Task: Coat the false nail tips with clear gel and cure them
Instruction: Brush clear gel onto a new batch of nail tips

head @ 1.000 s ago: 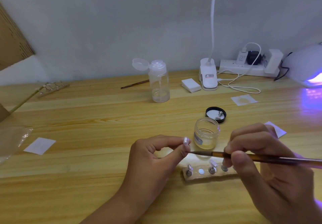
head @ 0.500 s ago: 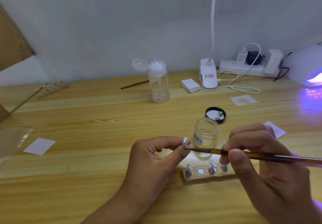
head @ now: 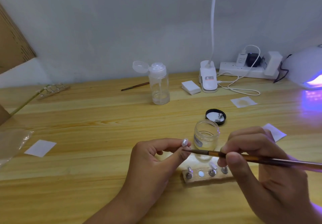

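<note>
Your left hand (head: pixel 153 157) pinches one nail tip (head: pixel 184 142) upright, near the gel jar (head: pixel 206 136) — your right hand (head: pixel 257 162) grips the brush (head: pixel 214 153), its point just below the tip. The tip is probably light, thin and slippery when wet — hold only its lower end

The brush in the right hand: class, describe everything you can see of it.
The brush is thin, with dark pointed bristles, an amber ferrule and a dark brown handle that runs off the right edge. It lies nearly level, tip pointing left. The right hand pinches it behind the ferrule. Its tip sits just under the nail tip held by the left hand; contact cannot be told.
</note>
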